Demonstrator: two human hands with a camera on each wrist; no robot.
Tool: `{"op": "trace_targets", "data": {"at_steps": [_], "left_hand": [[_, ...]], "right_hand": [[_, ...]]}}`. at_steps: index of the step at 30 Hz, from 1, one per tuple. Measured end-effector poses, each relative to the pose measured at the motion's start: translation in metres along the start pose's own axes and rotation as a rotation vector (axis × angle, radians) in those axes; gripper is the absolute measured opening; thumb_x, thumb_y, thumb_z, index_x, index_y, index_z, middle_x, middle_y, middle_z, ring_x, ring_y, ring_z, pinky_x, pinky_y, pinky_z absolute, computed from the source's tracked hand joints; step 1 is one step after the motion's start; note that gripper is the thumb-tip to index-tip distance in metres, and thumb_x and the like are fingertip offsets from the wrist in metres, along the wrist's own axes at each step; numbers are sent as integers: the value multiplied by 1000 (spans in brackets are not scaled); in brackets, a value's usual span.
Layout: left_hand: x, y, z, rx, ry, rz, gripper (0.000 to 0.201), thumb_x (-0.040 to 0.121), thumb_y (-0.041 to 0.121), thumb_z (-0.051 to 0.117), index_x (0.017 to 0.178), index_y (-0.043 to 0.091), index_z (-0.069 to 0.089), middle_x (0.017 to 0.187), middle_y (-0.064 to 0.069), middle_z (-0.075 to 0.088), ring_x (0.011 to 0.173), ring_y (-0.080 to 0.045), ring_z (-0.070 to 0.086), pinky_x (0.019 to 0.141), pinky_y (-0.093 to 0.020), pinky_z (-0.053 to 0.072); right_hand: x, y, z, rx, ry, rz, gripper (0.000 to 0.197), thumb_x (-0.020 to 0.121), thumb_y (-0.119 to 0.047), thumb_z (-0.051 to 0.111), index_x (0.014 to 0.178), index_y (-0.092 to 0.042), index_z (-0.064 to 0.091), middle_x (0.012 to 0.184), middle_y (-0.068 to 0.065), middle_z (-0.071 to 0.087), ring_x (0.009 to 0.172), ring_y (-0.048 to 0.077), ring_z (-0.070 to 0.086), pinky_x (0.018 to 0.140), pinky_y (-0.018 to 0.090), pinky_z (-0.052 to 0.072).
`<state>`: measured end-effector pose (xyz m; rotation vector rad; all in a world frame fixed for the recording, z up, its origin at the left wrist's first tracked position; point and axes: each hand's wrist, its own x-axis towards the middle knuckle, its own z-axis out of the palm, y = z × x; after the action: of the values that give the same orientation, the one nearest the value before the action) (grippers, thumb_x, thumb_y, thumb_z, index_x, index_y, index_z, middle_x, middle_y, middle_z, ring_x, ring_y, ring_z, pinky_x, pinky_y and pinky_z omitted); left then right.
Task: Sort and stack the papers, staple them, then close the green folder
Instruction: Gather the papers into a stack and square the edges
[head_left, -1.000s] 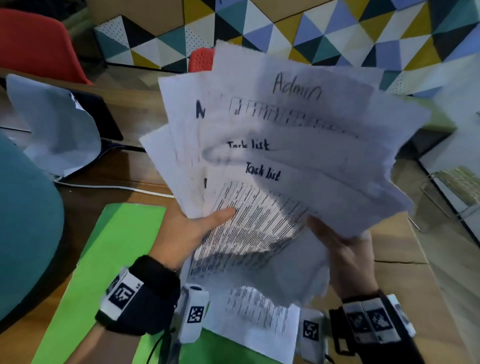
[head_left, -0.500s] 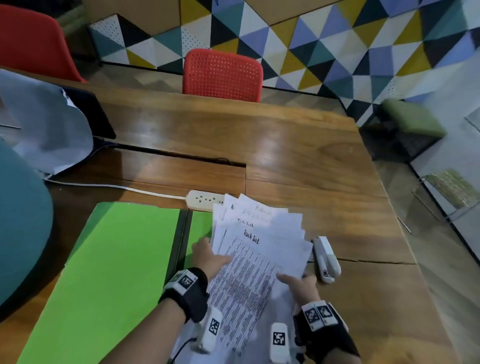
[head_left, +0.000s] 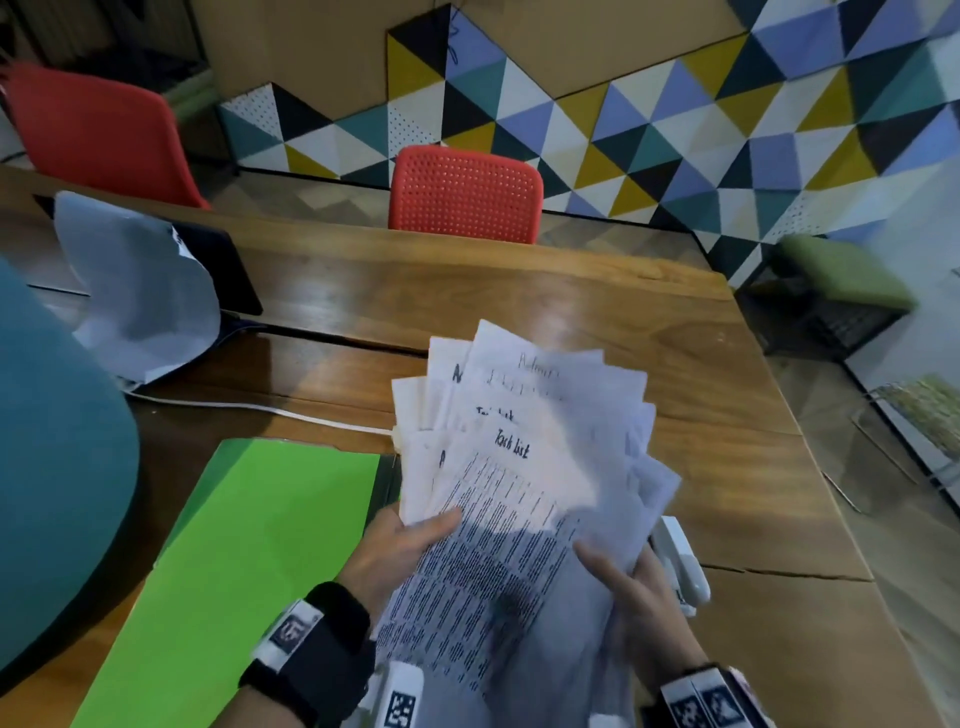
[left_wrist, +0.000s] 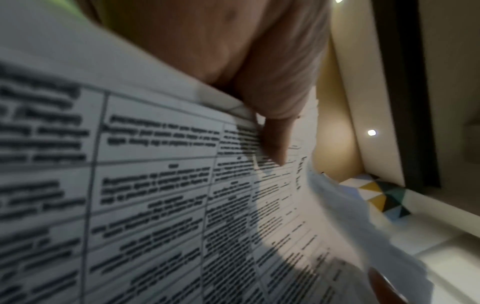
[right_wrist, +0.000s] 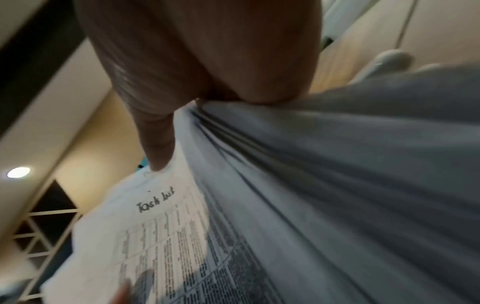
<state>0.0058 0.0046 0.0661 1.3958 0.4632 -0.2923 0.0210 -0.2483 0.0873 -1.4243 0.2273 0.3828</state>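
Note:
A fanned bundle of white papers (head_left: 519, 467) with printed tables and handwritten "Task list" and "Admin" headings is held up over the table by both hands. My left hand (head_left: 400, 545) pinches the bundle's left edge, thumb on the top sheet (left_wrist: 182, 185). My right hand (head_left: 623, 577) grips the lower right edge, thumb on top, where the sheets (right_wrist: 311, 185) fan out. The green folder (head_left: 249, 561) lies open on the table to the left, partly under the papers. A white stapler (head_left: 680, 566) lies on the table just right of my right hand.
A white power strip cable (head_left: 249, 408) runs across the wooden table (head_left: 571, 312). A crumpled pale sheet (head_left: 140, 291) leans on a dark device at far left. A teal chair back (head_left: 57, 467) is at left, red chairs (head_left: 465, 195) behind.
The bundle was up close to the camera, dropped low to the folder, and is now lifted again and fanned wider. Both hands keep hold.

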Motion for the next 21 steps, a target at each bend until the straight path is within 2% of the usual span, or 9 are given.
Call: {"op": "trace_targets", "data": {"at_steps": [4, 6, 8, 11, 13, 15, 17, 19, 21], "left_hand": [[-25, 48, -10, -52, -125, 180, 59, 59, 41, 89, 114, 34, 69, 116, 9, 74, 113, -9, 66, 100, -33, 44], [-37, 71, -16, -59, -165, 306, 66, 52, 43, 91, 114, 38, 68, 122, 9, 71, 117, -8, 64, 100, -27, 46], [-44, 90, -21, -64, -169, 427, 67, 53, 43, 90, 116, 36, 67, 123, 8, 71, 118, -7, 63, 96, -20, 49], [-42, 100, -19, -111, -57, 537, 73, 47, 47, 92, 111, 27, 66, 110, 12, 75, 108, -4, 68, 88, -16, 53], [-33, 96, -10, -87, -27, 572, 64, 58, 29, 92, 115, 29, 64, 112, 17, 74, 111, -1, 66, 90, -14, 51], [-23, 87, 0, -2, 3, 576, 61, 67, 13, 86, 120, 32, 61, 113, 29, 70, 112, 9, 61, 88, -5, 46], [-12, 75, 5, 46, 45, 543, 56, 70, 15, 85, 116, 37, 62, 108, 32, 70, 106, 13, 62, 82, -2, 46], [-2, 65, 4, 67, 101, 525, 45, 75, 20, 83, 110, 41, 64, 104, 30, 72, 98, 13, 65, 76, -2, 46], [4, 60, 1, 78, 159, 535, 40, 80, 19, 79, 108, 44, 64, 103, 31, 71, 96, 14, 64, 74, -1, 47]], "right_hand": [[-13, -47, 18, -141, -15, -317, 39, 77, 5, 70, 114, -5, 67, 108, 2, 77, 101, 11, 72, 83, 20, 56], [-10, -60, 16, -167, 27, -480, 44, 74, 0, 72, 117, -7, 67, 114, -3, 75, 108, 8, 68, 89, 16, 51], [-7, -67, 10, -204, 52, -541, 41, 70, -20, 79, 110, -13, 73, 113, -5, 76, 111, 10, 67, 95, 20, 50], [-2, -64, 7, -338, 6, -435, 44, 50, -45, 87, 91, -30, 79, 98, -16, 78, 97, -1, 69, 88, 15, 52], [7, -52, 13, -357, -59, -328, 54, 49, -44, 92, 99, -31, 76, 108, -12, 76, 106, 5, 69, 96, 28, 53], [17, -42, 27, -358, -76, -412, 56, 69, -21, 87, 121, -30, 67, 123, -13, 70, 117, 6, 63, 101, 32, 50], [27, -30, 35, -357, -9, -496, 62, 74, -6, 81, 129, -23, 59, 124, -17, 67, 116, 0, 60, 101, 20, 47], [34, -19, 36, -361, 40, -465, 54, 72, -6, 82, 117, -25, 58, 108, -30, 69, 103, -10, 62, 89, 8, 48], [36, -10, 31, -353, 20, -392, 35, 67, -22, 84, 90, -24, 58, 74, -29, 69, 72, -14, 62, 68, 4, 48]]}}
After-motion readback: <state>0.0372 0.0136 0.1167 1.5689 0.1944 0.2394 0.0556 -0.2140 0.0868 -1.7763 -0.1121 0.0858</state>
